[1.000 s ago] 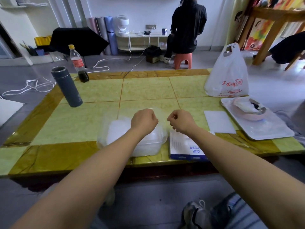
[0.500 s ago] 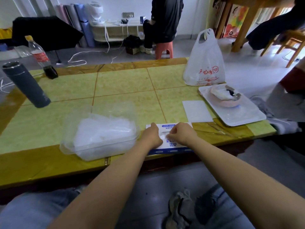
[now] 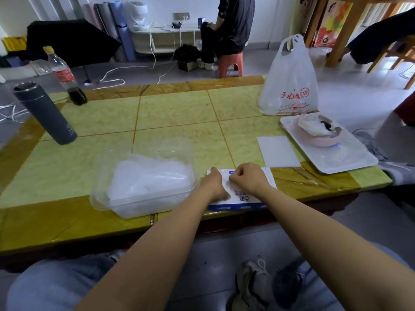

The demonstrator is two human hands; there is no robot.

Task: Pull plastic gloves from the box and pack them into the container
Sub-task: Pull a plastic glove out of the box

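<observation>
At the glove box (image 3: 243, 199) slot: right grip (image 3: 249, 179) curled, apparently pinching a plastic glove (image 3: 227, 184); left grip (image 3: 214, 184) laid on the box, finger lie not discernible. Clear container (image 3: 134, 207), part-filled, set just left. Risk: box dragged off the near edge if left unpinned. Bench (image 3: 179, 113) tiled yellow-green; white cable (image 3: 116, 80) on the floor (image 3: 139, 72) beyond.

head-worn view, forward and down

Home living rm: low tiled table (image 3: 175, 113), plastic stool (image 3: 230, 63), fan (image 3: 137, 7).
</observation>
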